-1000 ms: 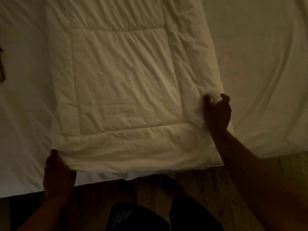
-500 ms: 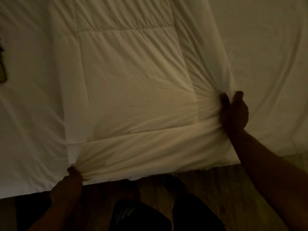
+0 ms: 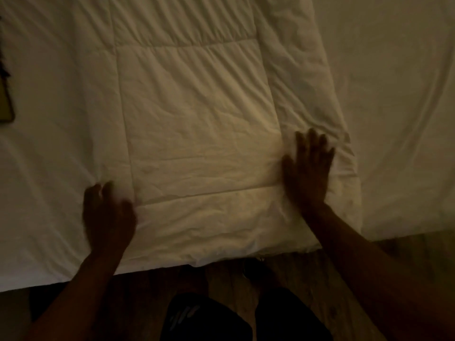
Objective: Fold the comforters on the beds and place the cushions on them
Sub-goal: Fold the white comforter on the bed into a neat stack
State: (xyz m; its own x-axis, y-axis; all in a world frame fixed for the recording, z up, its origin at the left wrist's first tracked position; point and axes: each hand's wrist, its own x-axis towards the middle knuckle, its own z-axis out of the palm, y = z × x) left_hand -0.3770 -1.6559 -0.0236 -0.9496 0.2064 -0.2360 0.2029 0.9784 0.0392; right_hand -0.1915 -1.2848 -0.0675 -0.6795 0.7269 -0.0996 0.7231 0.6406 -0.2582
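The left hand is smeared by motion blur at the near left corner of the white quilted comforter; its finger positions cannot be told. Left of the comforter, a dark flat object is cut off by the frame edge.

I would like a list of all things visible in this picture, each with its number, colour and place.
comforter: one, white, folded into a long strip lying on the bed, near end at the bed's edge
bed sheet: one, white, under and on both sides of the comforter
dark flat object: one, dark, at the left border on the sheet; too cut off to identify
floor: wooden, brown, below the bed's edge
shorts: one, black, bottom centre
left hand: on the comforter's near left corner, blurred
right hand: flat, fingers spread, on the comforter's right side
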